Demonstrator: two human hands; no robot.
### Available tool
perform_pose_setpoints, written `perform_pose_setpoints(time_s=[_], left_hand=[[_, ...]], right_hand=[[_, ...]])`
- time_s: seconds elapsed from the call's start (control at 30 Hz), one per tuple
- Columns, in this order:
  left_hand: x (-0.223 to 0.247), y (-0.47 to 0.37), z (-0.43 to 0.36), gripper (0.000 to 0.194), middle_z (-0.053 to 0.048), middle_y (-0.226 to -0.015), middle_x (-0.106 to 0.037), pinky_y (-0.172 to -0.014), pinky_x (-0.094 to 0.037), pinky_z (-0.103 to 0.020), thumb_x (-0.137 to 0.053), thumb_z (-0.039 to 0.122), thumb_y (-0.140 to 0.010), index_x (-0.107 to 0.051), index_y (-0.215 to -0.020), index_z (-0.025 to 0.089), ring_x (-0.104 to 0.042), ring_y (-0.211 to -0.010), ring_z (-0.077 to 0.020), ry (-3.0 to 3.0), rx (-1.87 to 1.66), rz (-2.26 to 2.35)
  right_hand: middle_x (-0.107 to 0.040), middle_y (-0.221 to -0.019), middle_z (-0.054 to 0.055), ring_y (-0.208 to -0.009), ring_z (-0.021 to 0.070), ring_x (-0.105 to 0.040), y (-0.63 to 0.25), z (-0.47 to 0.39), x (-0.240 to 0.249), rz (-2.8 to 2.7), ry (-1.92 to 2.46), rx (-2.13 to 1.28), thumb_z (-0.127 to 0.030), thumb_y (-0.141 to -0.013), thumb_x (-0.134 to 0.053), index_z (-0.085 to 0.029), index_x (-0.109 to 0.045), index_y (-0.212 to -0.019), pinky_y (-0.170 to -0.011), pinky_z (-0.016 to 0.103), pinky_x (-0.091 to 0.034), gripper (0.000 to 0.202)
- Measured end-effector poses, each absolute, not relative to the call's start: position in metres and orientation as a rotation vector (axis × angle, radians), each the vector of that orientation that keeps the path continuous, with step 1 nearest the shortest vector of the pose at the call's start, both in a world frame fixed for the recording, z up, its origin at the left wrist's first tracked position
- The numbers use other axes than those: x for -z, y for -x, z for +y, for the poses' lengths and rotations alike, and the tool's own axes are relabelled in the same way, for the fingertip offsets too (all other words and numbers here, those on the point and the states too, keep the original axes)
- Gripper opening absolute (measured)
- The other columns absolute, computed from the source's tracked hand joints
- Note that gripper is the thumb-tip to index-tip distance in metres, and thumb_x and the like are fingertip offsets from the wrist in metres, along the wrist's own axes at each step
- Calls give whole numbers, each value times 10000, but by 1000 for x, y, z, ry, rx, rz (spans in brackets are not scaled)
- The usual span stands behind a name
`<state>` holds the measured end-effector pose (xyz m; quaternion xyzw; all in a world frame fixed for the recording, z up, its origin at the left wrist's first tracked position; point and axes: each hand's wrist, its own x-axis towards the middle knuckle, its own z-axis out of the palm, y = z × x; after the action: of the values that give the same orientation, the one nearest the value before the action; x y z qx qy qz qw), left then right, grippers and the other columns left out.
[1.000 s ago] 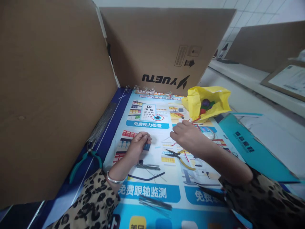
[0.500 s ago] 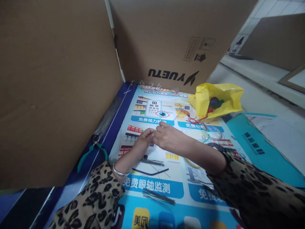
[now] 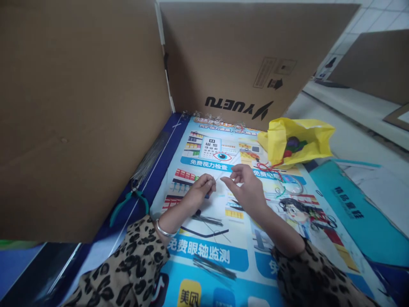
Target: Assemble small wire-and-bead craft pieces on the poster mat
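1. Nearest you, a short bundle of dark wires [image 3: 214, 267] lies on the printed poster [image 3: 220, 243] that covers the desk; a second bundle [image 3: 207, 220] lies a little farther up, just below your left hand.
2. To your left, the teal-handled pliers [image 3: 129, 202] lie with their handles spread towards you, their head close to the end of a long sheaf of wires [image 3: 151, 158].
3. Your left hand [image 3: 204, 186] has its grip closed: thumb and fingers pinch a thin wire [image 3: 218, 175], which sticks out to the right from your fingertips.
4. Your right hand [image 3: 245, 184] has its grip open, thumb held well away from the curled fingers. The thumb tip is right by the wire; you cannot tell from here whether they touch. Nothing shows clasped in it.
5. Beyond your right hand, a tangle of red cord [image 3: 269, 167] lies in front of the open yellow bag [image 3: 300, 143], which has purple, green and red items inside.
6. Farthest on the desk, small twisted wire pieces [image 3: 211, 117] sit in a row along the foot of the cardboard panel [image 3: 243, 55].
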<state>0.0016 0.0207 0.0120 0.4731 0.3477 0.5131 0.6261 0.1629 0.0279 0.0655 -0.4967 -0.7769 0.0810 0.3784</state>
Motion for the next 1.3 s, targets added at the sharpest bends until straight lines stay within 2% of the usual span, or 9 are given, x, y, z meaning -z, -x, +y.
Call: perform_pose_setpoints(time_s=[0.1,0.17,0.23,0.37,0.47,0.63,0.8,1.07,1.3], left_hand=[[-11,-4,20,172,18,-672,-497,-580,-303,-229,-506,327,-818,-522,-731,180,-391,-576,-95,-1167,-1155,840],[-11,-4,19,185,14,-668,-500,-594,-316,-234,-510,334,-819,-533,-726,176,-400,-579,-100,-1197,-1133,831],[-11,-3,19,197,3,-675,-522,-634,-342,-244,-502,341,-827,-545,-737,171,-441,-609,-111,-1210,-1120,793],[-10,1,21,208,-36,-725,-596,-758,-385,-282,-508,349,-830,-577,-798,156,-545,-729,-151,-1201,-1097,734],[-9,3,22,230,-53,-782,-638,-787,-404,-293,-557,360,-798,-602,-855,141,-587,-771,-164,-1161,-1029,738],[-8,6,23,235,-59,-800,-674,-792,-414,-295,-616,333,-751,-644,-862,128,-611,-796,-172,-1157,-986,802],[1,8,26,192,-30,-788,-651,-754,-409,-275,-643,304,-729,-623,-832,143,-595,-783,-154,-1186,-1052,797],[3,8,26,219,-3,-746,-599,-718,-404,-257,-649,319,-720,-592,-828,137,-573,-738,-128,-1139,-1041,816],[-8,2,21,205,-6,-728,-636,-749,-447,-282,-670,301,-704,-559,-754,136,-620,-695,-125,-1023,-1089,805]], right_hand=[[-606,-711,-7,-594,132,-546,-157,27,-58,-1891,1312,-550,-392,-824,-519,-192,-514,-972,-578,256,-432,249],[-637,-793,9,-683,133,-572,-153,27,-59,-1913,1234,-559,-330,-847,-483,-200,-555,-843,-647,252,-435,149],[-651,-818,7,-710,130,-579,-152,26,-61,-1944,1195,-547,-288,-857,-462,-199,-571,-764,-666,243,-428,168],[-655,-750,-11,-647,117,-576,-154,28,-61,-2006,1210,-601,-292,-853,-472,-201,-596,-750,-605,223,-421,184],[-667,-765,-3,-693,126,-595,-155,29,-58,-1998,1211,-576,-277,-834,-503,-200,-609,-736,-627,226,-426,164],[-671,-772,8,-740,136,-597,-153,30,-64,-2071,1205,-506,-259,-833,-513,-200,-617,-721,-674,238,-421,164],[-654,-685,-2,-650,126,-587,-147,29,-76,-2190,1248,-556,-285,-850,-499,-199,-617,-707,-602,224,-396,204],[-656,-652,-12,-614,126,-592,-145,31,-72,-2102,1309,-725,-328,-840,-496,-208,-636,-722,-554,211,-386,218],[-658,-696,-13,-658,126,-583,-151,33,-68,-1959,1260,-776,-300,-801,-532,-197,-640,-709,-597,222,-406,175]])
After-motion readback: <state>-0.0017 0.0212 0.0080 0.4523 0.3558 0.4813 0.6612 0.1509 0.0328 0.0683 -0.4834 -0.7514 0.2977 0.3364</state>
